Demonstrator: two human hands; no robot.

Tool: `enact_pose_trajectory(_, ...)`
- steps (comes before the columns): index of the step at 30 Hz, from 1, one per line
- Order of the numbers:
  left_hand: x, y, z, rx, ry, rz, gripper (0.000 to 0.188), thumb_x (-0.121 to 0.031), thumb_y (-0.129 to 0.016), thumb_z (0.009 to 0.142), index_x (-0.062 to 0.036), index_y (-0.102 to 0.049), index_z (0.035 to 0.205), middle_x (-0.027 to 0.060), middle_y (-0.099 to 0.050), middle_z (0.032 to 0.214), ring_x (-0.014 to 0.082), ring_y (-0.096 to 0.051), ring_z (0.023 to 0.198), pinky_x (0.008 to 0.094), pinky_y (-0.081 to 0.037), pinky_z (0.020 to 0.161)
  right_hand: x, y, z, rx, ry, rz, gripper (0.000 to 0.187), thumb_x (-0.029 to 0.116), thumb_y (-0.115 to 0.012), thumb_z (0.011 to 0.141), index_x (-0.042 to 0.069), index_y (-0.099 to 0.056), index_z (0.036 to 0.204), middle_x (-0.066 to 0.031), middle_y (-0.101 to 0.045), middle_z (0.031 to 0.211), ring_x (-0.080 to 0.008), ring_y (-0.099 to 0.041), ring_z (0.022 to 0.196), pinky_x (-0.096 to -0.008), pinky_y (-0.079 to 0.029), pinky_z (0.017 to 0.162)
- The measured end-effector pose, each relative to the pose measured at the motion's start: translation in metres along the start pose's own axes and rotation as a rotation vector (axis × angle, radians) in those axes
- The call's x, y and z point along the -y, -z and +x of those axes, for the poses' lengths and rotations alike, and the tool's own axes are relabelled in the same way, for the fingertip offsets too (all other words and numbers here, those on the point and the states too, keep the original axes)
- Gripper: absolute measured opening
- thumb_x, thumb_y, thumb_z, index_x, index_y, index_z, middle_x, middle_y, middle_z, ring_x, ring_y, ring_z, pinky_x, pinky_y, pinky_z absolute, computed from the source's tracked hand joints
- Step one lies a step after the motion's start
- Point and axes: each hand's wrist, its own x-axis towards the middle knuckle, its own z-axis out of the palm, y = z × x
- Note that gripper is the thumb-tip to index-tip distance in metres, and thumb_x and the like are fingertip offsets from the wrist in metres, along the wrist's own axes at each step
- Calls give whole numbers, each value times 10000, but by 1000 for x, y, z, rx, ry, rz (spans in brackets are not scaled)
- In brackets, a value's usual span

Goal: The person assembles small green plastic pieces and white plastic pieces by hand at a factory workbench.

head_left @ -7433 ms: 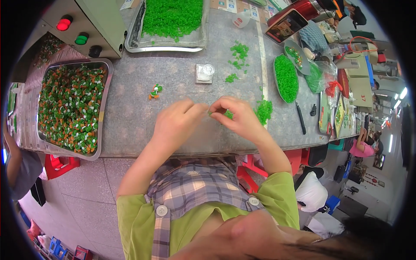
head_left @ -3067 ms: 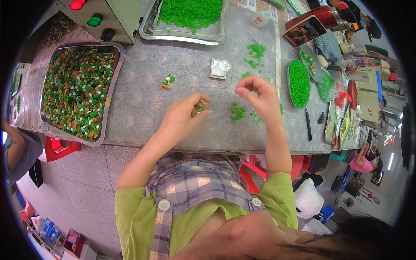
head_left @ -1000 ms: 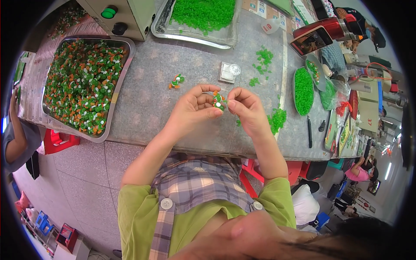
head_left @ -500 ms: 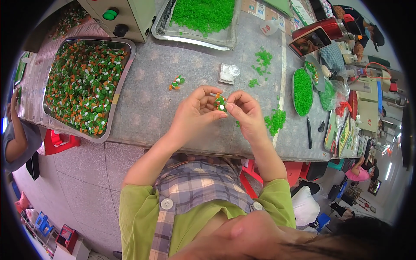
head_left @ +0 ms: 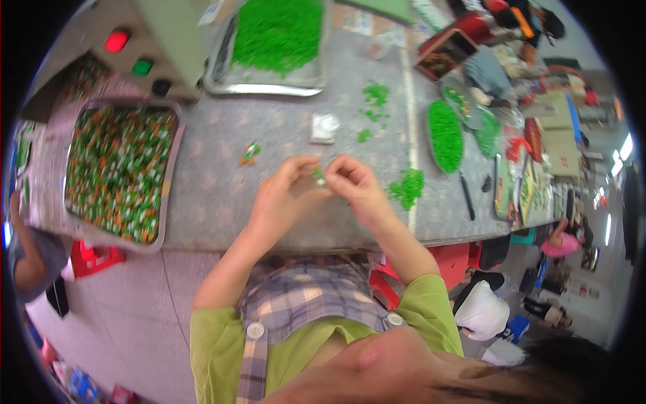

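Observation:
Over the table, the thumb and fingers of my left hand are closed around a small green, white and orange plastic figure, which is blurred. Close on its right side, my right hand has thumb and fingertips pinched together; what they hold, if anything, is too small to make out. A similar small figure lies on the table beyond my left hand. Farther off sits a white square block with something clear and shiny on top.
A metal tray at left is full of green, orange and white pieces. Another tray holds green bits beside a machine with buttons. Green bits, an oval dish and a black pen-like tool lie to the right.
The view has shifted, so the table's things sit differently in it. My right fingertips have drawn back slightly from the face of the figure, which stays in my left hand.

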Motion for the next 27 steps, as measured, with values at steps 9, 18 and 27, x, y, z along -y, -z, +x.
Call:
enact_pose_trajectory(9, 27, 8, -4, 51, 143, -88, 420, -29, -672, 689, -29, -489, 1067, 40, -573, 789, 90, -547, 685, 211, -440, 618, 44, 92, 16, -393, 333, -215, 77, 133, -574, 807, 61, -553, 820, 56, -517, 711, -15, -436, 623, -168, -355, 565)
enact_pose_trajectory(18, 32, 8, -2, 46, 107, 39, 424, -8, -672, 682, -20, -494, 1067, 10, -514, 736, 58, -483, 607, 175, -404, 551, 119, 258, 96, -899, 704, -438, 290, 307, -581, 801, 33, -589, 894, 20, -561, 732, -52, -465, 619, -188, -354, 553)
enact_pose_trajectory(27, 36, 6, -3, 3, 134, -8, 419, -8, -669, 685, -22, -494, 1066, -6, -510, 714, 39, -464, 580, 163, -386, 533, 142, 273, 136, -775, 653, -280, 328, 368, -605, 773, 52, -588, 856, 21, -569, 750, -44, -458, 598, -186, -338, 523)
